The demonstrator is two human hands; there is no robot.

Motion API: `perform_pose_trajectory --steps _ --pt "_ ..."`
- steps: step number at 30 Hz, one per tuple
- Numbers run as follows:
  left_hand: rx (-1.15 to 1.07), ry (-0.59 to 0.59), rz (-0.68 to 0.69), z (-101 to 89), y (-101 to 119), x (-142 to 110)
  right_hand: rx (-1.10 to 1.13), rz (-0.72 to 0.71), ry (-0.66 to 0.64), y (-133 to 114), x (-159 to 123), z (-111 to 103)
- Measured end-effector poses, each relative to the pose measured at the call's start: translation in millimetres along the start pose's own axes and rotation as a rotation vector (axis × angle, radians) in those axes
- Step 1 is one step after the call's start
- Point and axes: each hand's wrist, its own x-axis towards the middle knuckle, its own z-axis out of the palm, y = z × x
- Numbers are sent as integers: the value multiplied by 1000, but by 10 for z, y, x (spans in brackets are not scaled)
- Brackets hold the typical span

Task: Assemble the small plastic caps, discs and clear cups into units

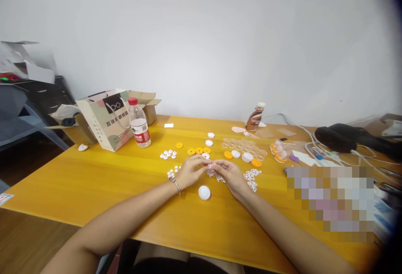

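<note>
My left hand (192, 170) and my right hand (230, 174) meet above the middle of the table, their fingertips pinched on a small white plastic piece (210, 166); its exact shape is mostly hidden. Just below the fingers lie white openwork plastic pieces (220, 178), and more openwork pieces (252, 174) are right of my right hand. A white round lid (204, 192) lies nearer to me, between my forearms. Beyond the hands are yellow discs (199, 150), orange discs (228, 155) and white discs (247, 157). Small white knob-like parts (168, 154) are grouped left of my left hand.
Several clear plastic cups (241, 145) stand behind the right hand. At the back left are a red-capped water bottle (138, 125), a paper bag (108, 119) and a cardboard box (150, 104). A brown drink bottle (255, 117), cables and a black bag (336, 137) occupy the right.
</note>
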Motion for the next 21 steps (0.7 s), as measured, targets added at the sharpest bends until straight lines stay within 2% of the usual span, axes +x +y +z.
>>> perform_pose_trajectory --steps 3,7,9,11,14,21 --pt "26 -19 29 7 9 -11 -11 -13 10 7 1 -4" --pt "87 1 -28 -7 -3 1 -2 -55 72 -33 15 -35" --pt "135 -57 -45 -12 -35 6 10 -95 130 -65 27 -60" --pt "208 -168 -30 -3 -89 3 20 -134 168 -86 38 -80" --pt "328 -293 7 38 -189 -13 8 -151 168 -80 51 -85" --pt "428 -327 68 81 -261 -26 -4 -121 156 -17 85 -69"
